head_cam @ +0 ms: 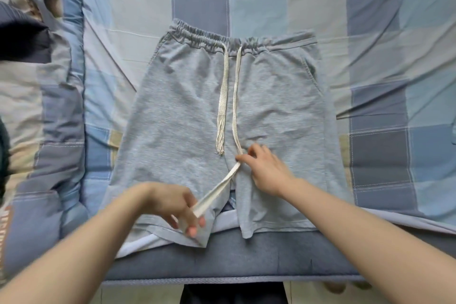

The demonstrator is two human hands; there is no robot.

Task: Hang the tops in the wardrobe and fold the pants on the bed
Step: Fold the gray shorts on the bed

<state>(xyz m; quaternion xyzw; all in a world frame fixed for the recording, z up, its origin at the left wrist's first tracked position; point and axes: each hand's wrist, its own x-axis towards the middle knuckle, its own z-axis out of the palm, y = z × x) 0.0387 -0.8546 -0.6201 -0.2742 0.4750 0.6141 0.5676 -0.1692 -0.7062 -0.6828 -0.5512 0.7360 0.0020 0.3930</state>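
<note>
Grey drawstring shorts (177, 111) lie spread flat on the checked bedsheet (380, 32), waistband away from me, legs at the near edge. Two cream drawstring ends hang down the front. The left end (223, 96) lies loose on the cloth. My right hand (265, 169) pinches the right drawstring (235, 96) near the crotch. My left hand (179, 202) grips the tail of that same cord over the left leg, so the cord runs taut between both hands.
A bunched blue and beige quilt (49, 111) lies along the left side of the bed, with dark clothing (22, 42) at the far left. The mattress's blue front edge (246, 261) runs below the shorts. Floor shows beneath.
</note>
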